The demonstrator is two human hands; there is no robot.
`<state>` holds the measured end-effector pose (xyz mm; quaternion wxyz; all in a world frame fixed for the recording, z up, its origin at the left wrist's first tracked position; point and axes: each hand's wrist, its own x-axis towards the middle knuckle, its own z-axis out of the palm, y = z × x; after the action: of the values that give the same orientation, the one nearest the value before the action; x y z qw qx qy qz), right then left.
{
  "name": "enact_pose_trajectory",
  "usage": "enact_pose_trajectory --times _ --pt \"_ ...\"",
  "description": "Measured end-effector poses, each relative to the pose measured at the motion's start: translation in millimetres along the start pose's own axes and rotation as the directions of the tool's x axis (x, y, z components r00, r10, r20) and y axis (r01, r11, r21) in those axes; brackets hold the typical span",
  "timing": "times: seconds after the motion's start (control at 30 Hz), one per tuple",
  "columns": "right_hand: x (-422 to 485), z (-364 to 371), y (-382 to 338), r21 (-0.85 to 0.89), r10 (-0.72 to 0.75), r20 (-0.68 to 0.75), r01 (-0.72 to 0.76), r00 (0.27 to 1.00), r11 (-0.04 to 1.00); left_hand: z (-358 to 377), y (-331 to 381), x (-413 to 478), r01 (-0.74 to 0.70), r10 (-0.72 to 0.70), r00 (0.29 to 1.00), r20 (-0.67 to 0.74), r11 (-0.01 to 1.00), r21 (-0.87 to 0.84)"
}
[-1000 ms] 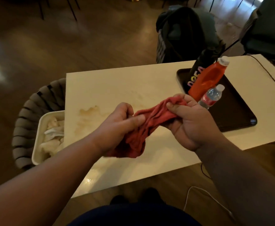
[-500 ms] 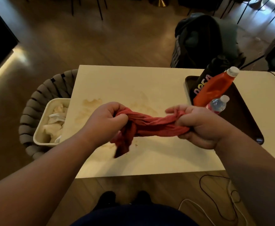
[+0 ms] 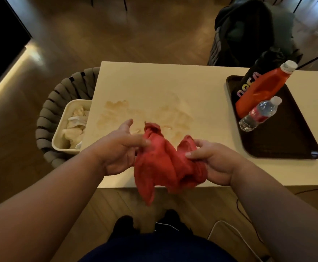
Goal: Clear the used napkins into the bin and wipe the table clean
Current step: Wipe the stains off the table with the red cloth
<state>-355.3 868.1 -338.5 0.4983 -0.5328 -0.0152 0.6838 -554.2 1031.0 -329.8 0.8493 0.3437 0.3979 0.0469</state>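
The red cloth (image 3: pixel 160 163) hangs bunched between the two hands, above the near edge of the cream surface (image 3: pixel 154 82). Its lowest point droops past that edge, over the floor. The left grip (image 3: pixel 120 150) is spread. Its thumb points away from the cloth and its forefinger lies straight along the cloth's upper left fold. The other fingers touch the fabric's left side, and the pictures do not show whether they hold it. The right grip (image 3: pixel 211 159) pinches the cloth's right end, with the thumb pressed on the near face and the fingers curled over a raised fold from behind. Most of the cloth therefore sits between the two grips and sags below them.

A brownish stain (image 3: pixel 116 106) spreads on the surface just beyond the hands. To the left, beside the surface's edge, a pale bin (image 3: pixel 60 133) holds crumpled napkins (image 3: pixel 75 125). At the right, well apart from the cloth, a dark tray (image 3: pixel 286 144) carries an orange bottle (image 3: pixel 264 89), a small water bottle (image 3: pixel 258 114) and a black bottle (image 3: pixel 252 78).
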Motion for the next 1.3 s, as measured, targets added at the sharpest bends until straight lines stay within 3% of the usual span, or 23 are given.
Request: enact_pose_trajectory --times 0.1,0.17,0.23,0.33,0.5,0.6,0.7,0.73,0.83,1.03,1.17,1.23,1.3 --pt "3.4 3.0 -0.4 -0.261 -0.128 -0.254 0.060 0.959 0.964 -18.8 -0.2 -7.1 0.037 0.014 0.991 -0.136 0.932 0.360" --pt "1.7 7.8 -2.9 -0.457 -0.264 -0.288 0.110 0.921 0.883 -29.5 -1.1 -12.4 0.047 0.098 0.978 -0.186 0.762 0.646" --pt "0.0 15.0 -4.4 -0.605 -0.369 -0.275 0.138 0.888 0.784 -36.3 0.7 -14.5 0.056 0.214 0.954 -0.210 0.562 0.825" --pt "-4.0 28.2 -2.6 -0.744 -0.451 -0.260 0.120 0.854 0.657 -35.3 6.8 -19.9 0.005 0.358 0.923 -0.142 0.357 0.934" --pt "-1.2 43.7 -3.7 -0.975 -0.412 -0.091 0.003 0.907 0.223 -40.6 14.0 -22.9 -0.047 0.376 0.927 0.010 0.090 0.995" --pt "6.1 43.0 -3.5 -0.988 -0.481 -0.049 0.027 0.876 0.150 -48.6 15.6 -21.8 -0.020 0.438 0.899 0.027 -0.021 1.000" --pt "3.2 34.7 -2.8 -0.997 -0.446 -0.014 0.022 0.895 0.077 -52.8 12.3 -22.1 -0.044 0.404 0.913 0.058 -0.044 0.998" --pt "0.7 31.8 -0.9 -0.993 -0.437 -0.007 0.046 0.899 0.110 -52.8 9.7 -22.5 -0.056 0.362 0.930 0.060 -0.023 0.998" --pt "-1.6 19.9 11.1 -0.922 -0.392 -0.088 0.073 0.916 0.379 -54.6 -3.8 -18.1 -0.042 0.294 0.956 0.002 0.132 0.990" --pt "18.7 -3.3 25.6 -0.863 -0.422 -0.255 -0.008 0.870 0.505 -63.0 -31.0 7.7 0.041 0.330 0.936 -0.120 0.237 0.971" --pt "45.8 -10.9 32.3 -0.878 -0.483 -0.342 -0.091 0.806 0.469 -62.2 -49.9 31.2 0.070 0.362 0.917 -0.166 0.264 0.962" --pt "60.4 -11.0 39.1 -0.888 -0.504 -0.371 -0.141 0.780 0.437 -59.4 -60.4 40.7 0.083 0.344 0.928 -0.147 0.192 0.978" --pt "72.7 -9.1 51.5 -0.923 -0.514 -0.366 -0.235 0.776 0.303 -54.8 -71.7 44.7 0.070 0.346 0.934 -0.088 0.063 0.996"
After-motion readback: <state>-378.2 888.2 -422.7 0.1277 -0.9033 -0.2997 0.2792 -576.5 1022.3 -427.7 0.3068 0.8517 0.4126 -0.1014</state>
